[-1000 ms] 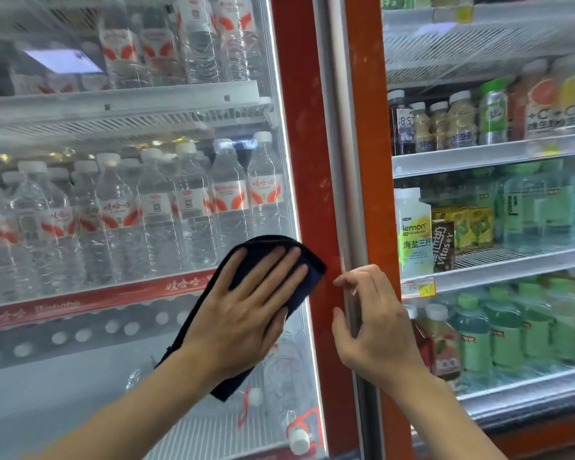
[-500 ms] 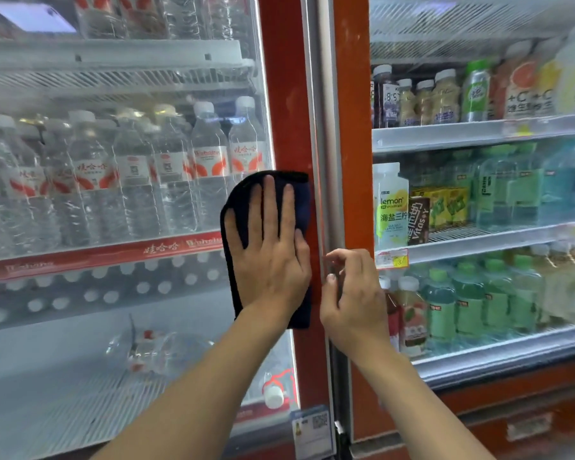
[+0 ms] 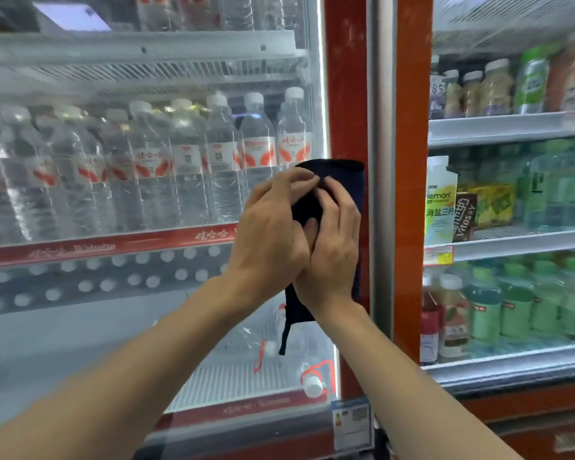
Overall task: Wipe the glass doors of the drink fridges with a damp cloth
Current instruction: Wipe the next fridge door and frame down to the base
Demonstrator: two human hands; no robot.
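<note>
A dark navy cloth (image 3: 342, 175) hangs against the red right edge of the left fridge's glass door (image 3: 146, 194). Both hands meet on it. My left hand (image 3: 269, 227) has its fingers curled over the cloth's upper part. My right hand (image 3: 332, 247) lies beside and partly under the left one, fingers bent into the cloth. A loose tail of the cloth (image 3: 287, 327) dangles below my wrists. The right fridge's glass door (image 3: 512, 207) stands next to it, past a silver handle strip (image 3: 380, 161).
Water bottles (image 3: 186, 167) fill the left fridge's middle shelf; a few lie on its bottom rack (image 3: 309, 380). The right fridge holds green tea bottles (image 3: 518, 303), a lemon drink carton (image 3: 440, 200) and juice bottles. A small sticker (image 3: 351, 423) sits low on the red frame.
My right hand left the silver handle strip and moved left onto the cloth. My left hand went from flat on the cloth to curled fingers gathering it.
</note>
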